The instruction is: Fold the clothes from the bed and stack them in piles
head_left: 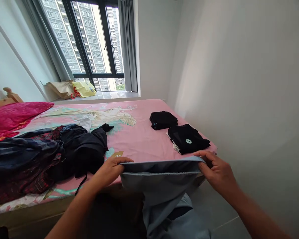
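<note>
A light blue garment [161, 186] hangs over the near edge of the bed [137, 139], stretched flat along its top edge. My left hand [112, 171] pinches the garment's left corner, fingers closed on the cloth. My right hand [215, 172] grips its right corner the same way. The lower part of the garment drops toward the floor between my arms.
Two folded black garments [163, 120] [189, 138] lie on the pink bedsheet near the right wall. A heap of dark and plaid clothes [45, 156] covers the left of the bed, beside a pink pillow [15, 116]. Bags [72, 89] sit on the window sill.
</note>
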The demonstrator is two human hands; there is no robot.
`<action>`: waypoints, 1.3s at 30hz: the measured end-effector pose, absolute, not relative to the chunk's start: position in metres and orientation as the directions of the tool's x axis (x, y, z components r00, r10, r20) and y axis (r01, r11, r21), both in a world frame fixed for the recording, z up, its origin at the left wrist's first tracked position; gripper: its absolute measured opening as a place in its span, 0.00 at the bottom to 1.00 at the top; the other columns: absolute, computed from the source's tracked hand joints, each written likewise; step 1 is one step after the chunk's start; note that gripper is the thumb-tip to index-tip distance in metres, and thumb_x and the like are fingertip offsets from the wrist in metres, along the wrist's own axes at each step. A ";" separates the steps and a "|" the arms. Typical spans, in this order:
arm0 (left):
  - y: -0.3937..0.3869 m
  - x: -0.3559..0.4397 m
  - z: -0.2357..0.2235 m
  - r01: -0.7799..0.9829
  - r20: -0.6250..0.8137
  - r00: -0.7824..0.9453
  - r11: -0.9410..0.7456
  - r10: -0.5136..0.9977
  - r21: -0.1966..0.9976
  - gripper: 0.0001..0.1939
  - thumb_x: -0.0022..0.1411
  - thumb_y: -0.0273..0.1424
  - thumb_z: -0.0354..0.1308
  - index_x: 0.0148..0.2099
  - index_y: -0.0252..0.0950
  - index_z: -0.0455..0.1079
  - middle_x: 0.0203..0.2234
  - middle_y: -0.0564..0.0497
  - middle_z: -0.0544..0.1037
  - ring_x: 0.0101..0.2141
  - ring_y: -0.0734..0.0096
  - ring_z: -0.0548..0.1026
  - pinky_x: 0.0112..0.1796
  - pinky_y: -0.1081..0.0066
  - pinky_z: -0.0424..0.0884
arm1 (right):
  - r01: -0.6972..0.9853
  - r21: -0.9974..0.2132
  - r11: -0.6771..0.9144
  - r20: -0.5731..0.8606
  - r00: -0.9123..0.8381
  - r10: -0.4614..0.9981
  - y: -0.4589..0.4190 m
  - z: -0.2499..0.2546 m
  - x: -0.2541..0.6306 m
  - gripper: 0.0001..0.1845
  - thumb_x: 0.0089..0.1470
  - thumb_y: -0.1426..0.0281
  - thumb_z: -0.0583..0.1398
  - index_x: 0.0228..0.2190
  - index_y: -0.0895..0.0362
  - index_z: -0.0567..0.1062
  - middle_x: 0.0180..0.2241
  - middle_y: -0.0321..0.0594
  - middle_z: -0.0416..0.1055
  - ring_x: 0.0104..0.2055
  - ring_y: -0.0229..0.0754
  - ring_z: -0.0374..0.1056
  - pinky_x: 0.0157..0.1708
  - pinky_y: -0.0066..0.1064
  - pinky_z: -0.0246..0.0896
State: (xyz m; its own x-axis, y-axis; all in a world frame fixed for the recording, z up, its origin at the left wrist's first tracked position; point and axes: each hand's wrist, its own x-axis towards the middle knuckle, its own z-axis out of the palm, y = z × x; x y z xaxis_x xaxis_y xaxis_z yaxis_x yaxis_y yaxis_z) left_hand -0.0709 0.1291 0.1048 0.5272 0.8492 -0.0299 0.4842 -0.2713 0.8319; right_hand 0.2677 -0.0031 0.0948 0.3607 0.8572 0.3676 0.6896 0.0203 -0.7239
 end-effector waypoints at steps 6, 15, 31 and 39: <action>0.133 -0.068 0.167 0.420 -0.101 0.636 -0.233 0.765 0.877 0.20 0.48 0.27 0.49 0.40 0.34 0.78 0.35 0.50 0.80 0.39 0.61 0.74 0.43 0.69 0.67 | 0.800 -0.599 0.034 0.318 0.199 0.927 0.017 0.147 0.273 0.13 0.56 0.63 0.52 0.40 0.49 0.74 0.19 0.30 0.69 0.20 0.37 0.65 0.22 0.28 0.57; 0.145 -0.055 0.222 0.451 -0.055 0.733 -0.424 0.678 0.786 0.17 0.49 0.27 0.50 0.38 0.33 0.76 0.30 0.51 0.78 0.32 0.67 0.73 0.31 0.75 0.64 | 0.663 -0.740 0.117 0.360 0.243 0.901 0.055 0.211 0.282 0.14 0.52 0.66 0.54 0.39 0.50 0.75 0.20 0.30 0.70 0.22 0.37 0.68 0.24 0.28 0.64; 0.093 0.071 0.173 0.569 0.107 0.671 -0.602 0.734 0.560 0.33 0.46 0.60 0.54 0.43 0.39 0.68 0.31 0.47 0.77 0.32 0.56 0.74 0.29 0.67 0.61 | 0.715 -0.662 0.226 0.537 0.242 0.809 0.077 0.255 0.242 0.12 0.48 0.68 0.56 0.33 0.53 0.77 0.21 0.32 0.71 0.21 0.33 0.62 0.24 0.26 0.55; 0.117 0.102 0.159 0.571 0.211 0.593 -0.590 0.777 0.570 0.09 0.58 0.31 0.48 0.41 0.38 0.63 0.32 0.50 0.76 0.34 0.64 0.74 0.32 0.68 0.64 | 0.349 -0.873 0.341 0.452 0.314 0.835 0.086 0.244 0.265 0.12 0.44 0.68 0.59 0.34 0.55 0.76 0.24 0.33 0.70 0.25 0.35 0.63 0.25 0.26 0.58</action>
